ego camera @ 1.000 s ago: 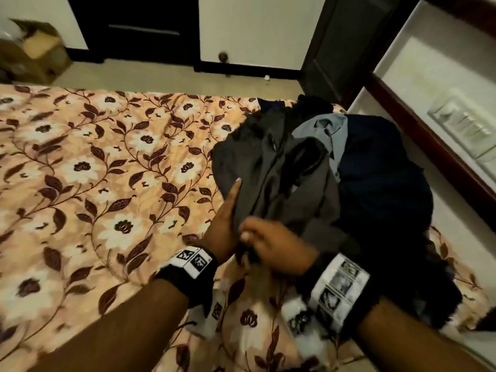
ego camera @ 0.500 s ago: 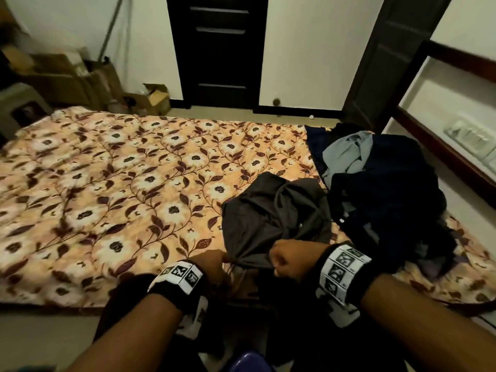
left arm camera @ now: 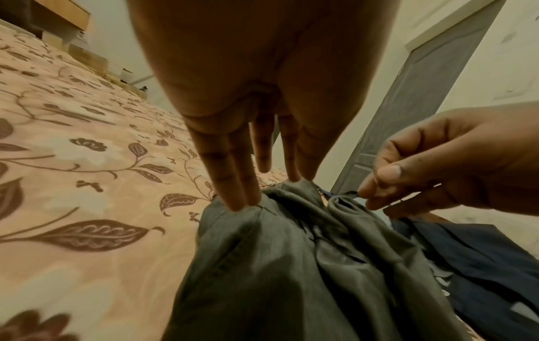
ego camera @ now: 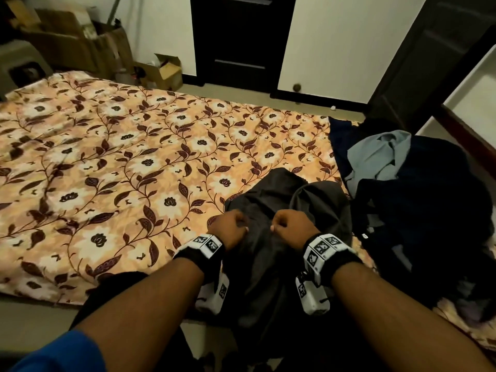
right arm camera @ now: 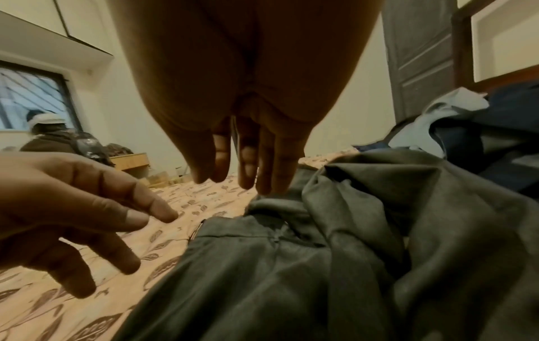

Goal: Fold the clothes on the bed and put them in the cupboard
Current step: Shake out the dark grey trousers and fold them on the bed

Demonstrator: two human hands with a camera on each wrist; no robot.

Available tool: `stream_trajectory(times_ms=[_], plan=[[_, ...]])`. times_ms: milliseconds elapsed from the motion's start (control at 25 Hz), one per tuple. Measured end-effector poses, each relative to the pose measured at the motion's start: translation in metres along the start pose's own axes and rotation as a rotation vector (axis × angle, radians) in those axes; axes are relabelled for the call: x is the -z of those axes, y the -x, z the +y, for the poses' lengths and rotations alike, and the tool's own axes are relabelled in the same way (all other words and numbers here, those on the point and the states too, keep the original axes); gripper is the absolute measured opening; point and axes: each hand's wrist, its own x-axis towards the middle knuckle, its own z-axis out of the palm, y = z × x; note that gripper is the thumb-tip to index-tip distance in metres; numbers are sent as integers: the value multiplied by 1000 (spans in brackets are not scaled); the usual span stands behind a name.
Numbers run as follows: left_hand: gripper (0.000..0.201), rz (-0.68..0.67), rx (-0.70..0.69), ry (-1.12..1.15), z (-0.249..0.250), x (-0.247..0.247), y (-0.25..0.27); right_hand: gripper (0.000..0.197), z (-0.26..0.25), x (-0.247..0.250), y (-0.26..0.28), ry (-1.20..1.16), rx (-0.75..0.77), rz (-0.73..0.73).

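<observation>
A dark grey garment lies on the floral bed and hangs over its near edge between my forearms. My left hand pinches the garment's upper left edge; the left wrist view shows that hand with its fingertips on the raised hem of the grey cloth. Just to the right, my right hand pinches the same edge, and the right wrist view shows it on a bunched fold of the garment. A heap of dark blue, black and pale blue clothes lies to the right.
Most of the bedspread to the left is bare. Cardboard boxes stand past the bed's far left corner. A dark door is in the far wall and another dark door stands at the right, beside a wood-edged recess.
Both hands have pulled the grey garment off the heap toward the bed's near edge, where it now hangs over. My hands sit a little farther apart along its edge.
</observation>
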Motion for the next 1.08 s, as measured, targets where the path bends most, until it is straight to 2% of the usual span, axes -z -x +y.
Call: stream_trajectory(times_ms=[40, 120, 200, 240, 280, 360, 440, 520, 560, 600, 640, 720, 800, 880, 920, 960, 1080], plan=[[38, -43, -20, -18, 0, -3, -20, 16, 8, -5, -16, -28, -4, -7], [60, -126, -29, -31, -4, -7, -53, 34, 24, -14, -44, 14, -7, -148], [89, -189, -21, -70, -19, -9, -75, 42, 43, -18, -65, 215, -49, -292], [94, -209, -8, -112, -27, -10, -78, 41, 52, -18, -71, 298, -96, -310], [90, -219, 2, -168, -33, -9, -78, 38, 60, -17, -73, 342, -157, -298], [63, -167, -2, -241, -35, 0, -63, 30, 64, -8, -69, 317, -241, -235], [34, 34, -51, -143, -31, 18, -37, 21, 63, 9, -56, 205, -273, -93], [10, 299, -29, 52, -36, 45, -2, 13, 50, 30, -23, -58, -225, 179], [6, 406, 3, 107, -42, 59, 14, 12, 40, 39, -2, -233, -152, 344], [4, 441, 42, 154, -47, 72, 27, 13, 25, 47, 20, -408, -63, 461], [10, 394, 98, 197, -49, 78, 38, 18, 12, 51, 37, -551, 12, 517], [28, 114, 216, 210, -43, 72, 50, 32, 0, 40, 48, -670, 28, 462], [31, -126, 273, 59, -32, 51, 54, 45, -1, 17, 44, -486, -89, 296], [43, -169, 287, -175, -27, 33, 56, 40, -2, 3, 44, -165, -259, 136], [42, -166, 293, -242, -24, 29, 59, 38, -5, 1, 47, -24, -336, 77], [36, -179, 296, -283, -22, 27, 65, 45, -7, -1, 53, 81, -366, 34], [24, -268, 271, -326, -16, 30, 84, 67, -26, -4, 64, 263, -294, -106]])
